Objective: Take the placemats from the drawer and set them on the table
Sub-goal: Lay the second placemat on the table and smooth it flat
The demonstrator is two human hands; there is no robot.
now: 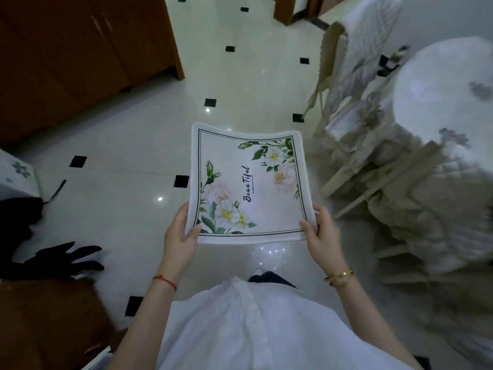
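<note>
Carrying is the step in hand, as I judge it: a placemat (246,180) is already out of its drawer and held in mid-air over the tiled floor (128,204), not yet on any table. No open drawer shows; at far left stands a brown wooden cabinet (80,54) with its doors closed, and whether the mats came from there I cannot tell. So the fetching looks done for this mat at least, and the setting down is all still to do. Whether more than one mat is stacked in the grip I cannot tell, since only one printed face shows.

At the left, the left hand (180,236) holds the mat's near left corner. Its thumb lies on top of the printed face, and the fingers are curled under the edge, so the corner is pinched between them. A red string sits on that wrist.

Between the hands the mat stretches away from the person, roughly level, sagging a little across its far edge, with flowers in two corners and script in the middle.

On the right, the right hand (318,233) mirrors this: thumb pressed on the top of the near right corner, fingers wrapped beneath, with a fingertip showing past the edge. A gold bracelet circles that wrist.

Further right stands a round table (440,108) under a pale, ruffled cloth, with a chair (354,84) beside it. That is the likely goal, near the mat but not touching.
</note>
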